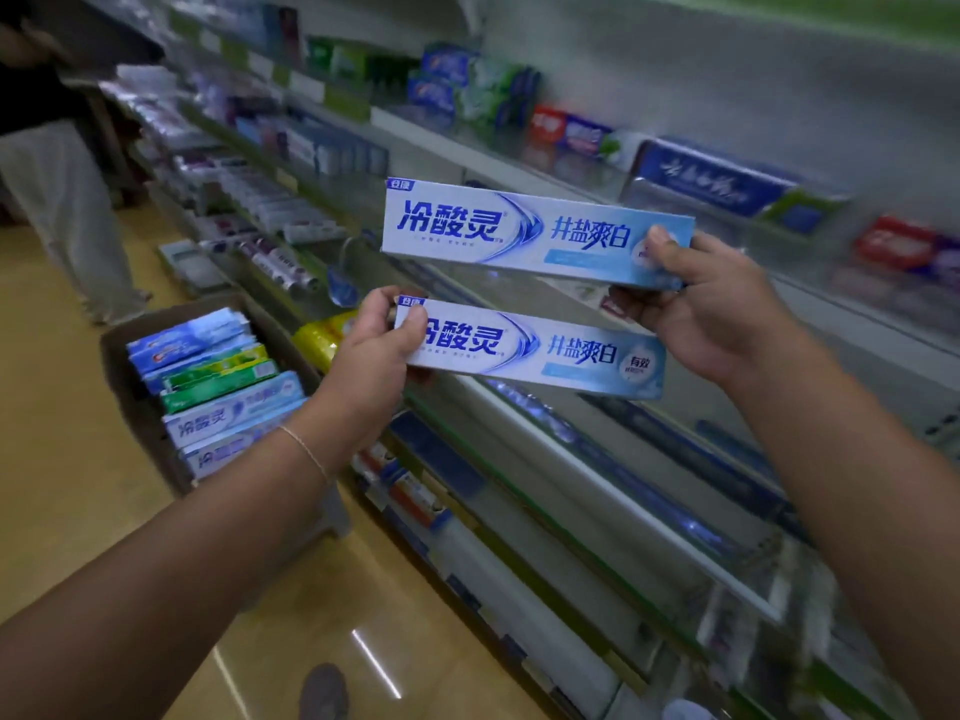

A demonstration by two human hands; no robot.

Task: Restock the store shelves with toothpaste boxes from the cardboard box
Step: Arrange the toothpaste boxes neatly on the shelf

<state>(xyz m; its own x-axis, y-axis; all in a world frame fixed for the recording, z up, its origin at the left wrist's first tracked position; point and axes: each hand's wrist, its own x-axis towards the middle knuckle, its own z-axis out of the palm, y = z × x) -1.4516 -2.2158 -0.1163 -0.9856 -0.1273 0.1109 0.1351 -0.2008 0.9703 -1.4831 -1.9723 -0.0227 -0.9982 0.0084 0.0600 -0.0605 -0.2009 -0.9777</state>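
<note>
My right hand (711,304) grips the right end of a white and light-blue toothpaste box (519,233), thumb on its front, holding it up before the shelves (597,459). Just below it, my left hand (374,350) grips the left end of a second, identical toothpaste box (540,356). Both boxes lie level with their printed fronts facing me, one above the other, apart. The open cardboard box (124,387) stands at the lower left by the shelf foot, holding several blue, white and green toothpaste boxes (218,376).
Shelves of toothpaste run along the right, with blue boxes (706,179) and red boxes (898,241) on upper levels. A person in pale trousers (67,215) stands in the aisle at far left. Yellow packs (322,340) sit beside the carton. Tan glossy floor (78,511) lies below.
</note>
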